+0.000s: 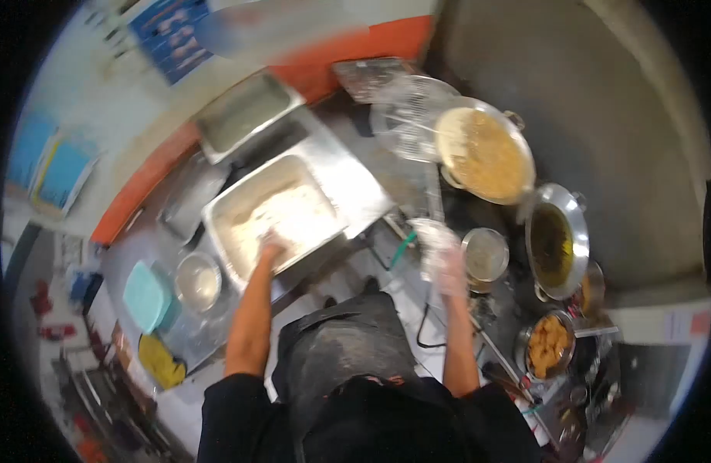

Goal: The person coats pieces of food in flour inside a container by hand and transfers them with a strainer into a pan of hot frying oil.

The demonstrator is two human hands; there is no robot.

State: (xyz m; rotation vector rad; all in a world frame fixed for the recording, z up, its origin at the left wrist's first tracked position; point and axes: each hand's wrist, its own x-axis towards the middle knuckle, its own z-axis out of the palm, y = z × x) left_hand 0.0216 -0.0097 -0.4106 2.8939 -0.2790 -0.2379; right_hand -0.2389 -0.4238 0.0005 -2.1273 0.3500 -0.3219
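Shiny desk | left hand in pan of white powder | right hand near pot | fingers blurry, can't tell how wide

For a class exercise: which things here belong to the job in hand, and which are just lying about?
Likely in the job:
metal tray of pale powder, left hand in it
right hand, whitened, too blurred to show a grip
probably the wide pan of foamy contents

Apparently incidental:
turquoise container
yellow item, unclear what
blue wall poster
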